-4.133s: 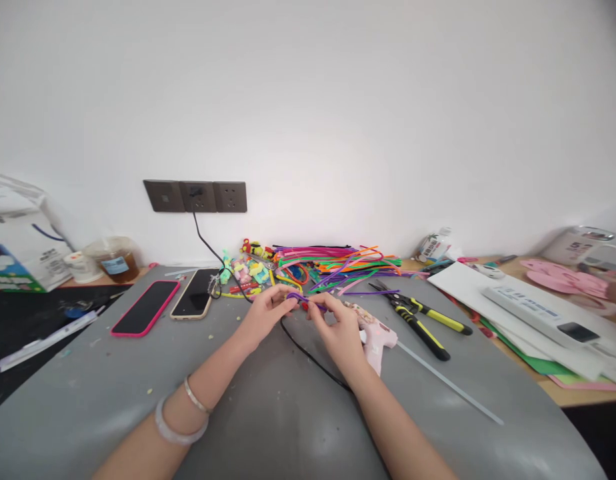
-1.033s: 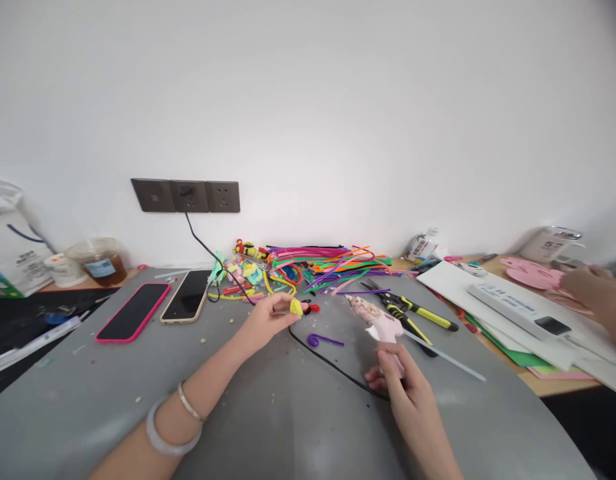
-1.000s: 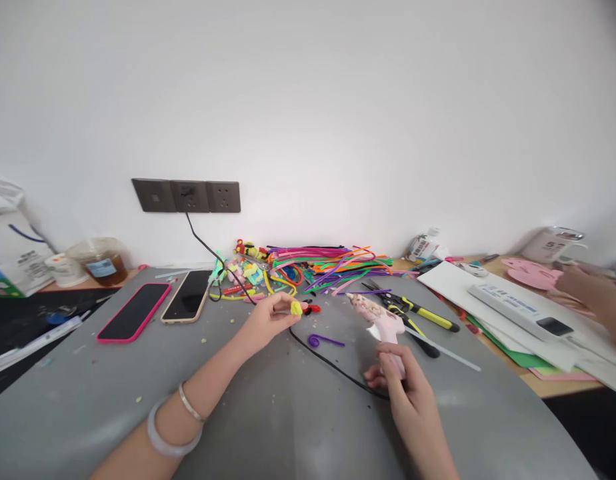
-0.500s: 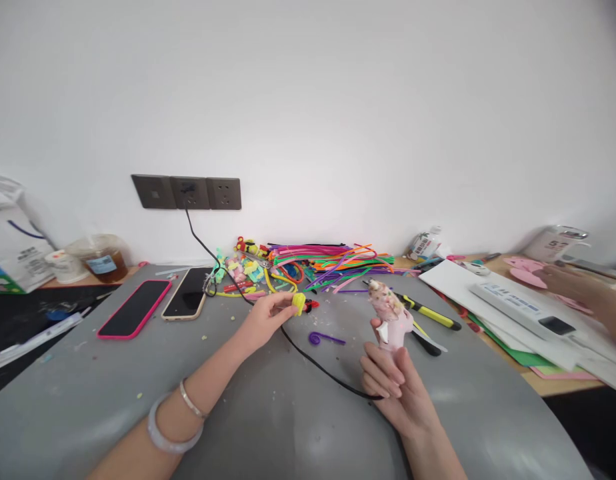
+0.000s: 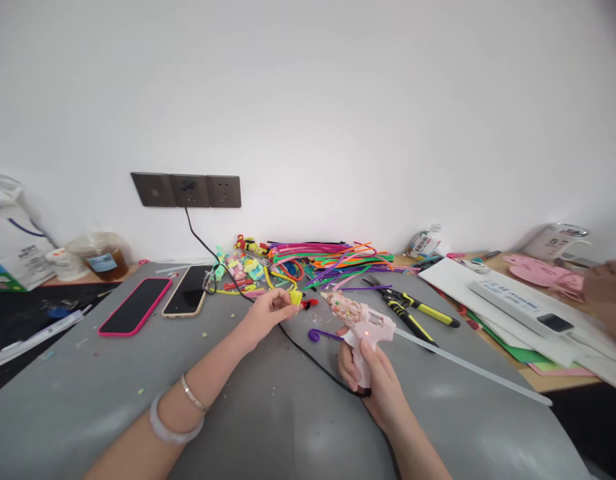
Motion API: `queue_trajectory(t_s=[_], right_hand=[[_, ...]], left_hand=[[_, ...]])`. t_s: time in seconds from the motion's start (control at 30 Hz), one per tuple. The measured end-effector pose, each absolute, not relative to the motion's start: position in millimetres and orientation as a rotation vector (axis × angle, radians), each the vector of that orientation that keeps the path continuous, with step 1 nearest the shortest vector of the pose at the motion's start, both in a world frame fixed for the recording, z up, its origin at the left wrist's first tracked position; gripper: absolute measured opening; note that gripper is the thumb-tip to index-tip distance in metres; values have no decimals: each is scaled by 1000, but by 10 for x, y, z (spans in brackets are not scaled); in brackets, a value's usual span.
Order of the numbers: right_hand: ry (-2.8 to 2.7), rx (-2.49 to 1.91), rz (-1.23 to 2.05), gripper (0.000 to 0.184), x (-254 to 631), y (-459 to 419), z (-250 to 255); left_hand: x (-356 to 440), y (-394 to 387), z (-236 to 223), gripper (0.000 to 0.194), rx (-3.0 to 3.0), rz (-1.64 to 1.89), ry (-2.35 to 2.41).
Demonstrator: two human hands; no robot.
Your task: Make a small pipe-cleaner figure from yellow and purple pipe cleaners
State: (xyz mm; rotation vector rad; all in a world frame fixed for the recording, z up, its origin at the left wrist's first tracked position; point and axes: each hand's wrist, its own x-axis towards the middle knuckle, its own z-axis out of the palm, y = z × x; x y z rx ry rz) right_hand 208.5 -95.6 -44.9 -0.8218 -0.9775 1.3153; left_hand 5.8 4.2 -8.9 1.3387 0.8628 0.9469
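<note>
Head view — pink plastic glue gun (image 5: 359, 322), fuzzy yellow piece (image 5: 296, 298)

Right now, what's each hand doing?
Left hand: closed on a small yellow pipe-cleaner piece.
Right hand: closed around the pink glue gun.

1. I'm looking at a craft workbench, a hobby or handicraft workroom rather than a kitchen or lab.
2. A heap of coloured pipe cleaners (image 5: 333, 261) lies at the far middle of the grey table (image 5: 113, 373), with small finished figures (image 5: 241, 263) just left of it.
3. A pink glue gun (image 5: 361, 327), yellow-handled pliers (image 5: 413, 310) and coloured foam sheets (image 5: 533, 363) on the right point to handmade work.
4. Wall sockets (image 5: 185, 190), two phones (image 5: 158, 301) and a drink cup (image 5: 102, 255) suggest an informal indoor room.
</note>
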Motion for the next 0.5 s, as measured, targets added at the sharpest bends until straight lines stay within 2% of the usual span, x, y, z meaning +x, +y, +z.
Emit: queue_trajectory(t_s=[0.17, 0.37, 0.5], right_hand=[[-1048, -920, 1201, 42, 2063, -973, -510], [-1253, -1049, 1097, 60, 2074, -998, -547], [-1297, -1053, 1100, 63, 2078, -1011, -553]], left_hand=[[27, 56, -99, 28, 1641, 1012, 907], [-11, 33, -78, 17, 1976, 1161, 1030], [-16, 56, -116, 9, 2070, 1237, 988]])
